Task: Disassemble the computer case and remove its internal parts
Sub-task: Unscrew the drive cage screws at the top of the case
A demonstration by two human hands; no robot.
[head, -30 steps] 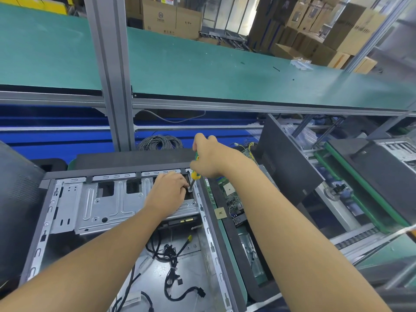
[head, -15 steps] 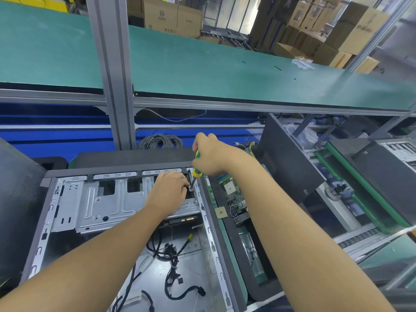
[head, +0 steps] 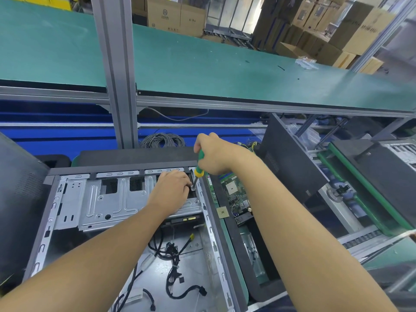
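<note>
Right hand [head: 219, 155] grips screwdriver [head: 199, 171], tip down inside computer case [head: 195, 273]; left hand [head: 173, 188] on drive cage [head: 108, 206], grasp unclear

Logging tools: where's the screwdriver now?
Head view, centre: the screwdriver stands in the right hand, tip at the case's far-right corner beside the left hand.

Green-and-yellow screwdriver [head: 199, 164], silver drive bracket [head: 117, 203], black cables [head: 173, 255], teal shelf [head: 202, 64], blue panel [head: 56, 138].

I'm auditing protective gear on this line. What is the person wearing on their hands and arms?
No gloves on the left hand or right hand. Both forearms are uncovered to the frame's edge: no sleeve, watch or wrist strap in view.
</note>
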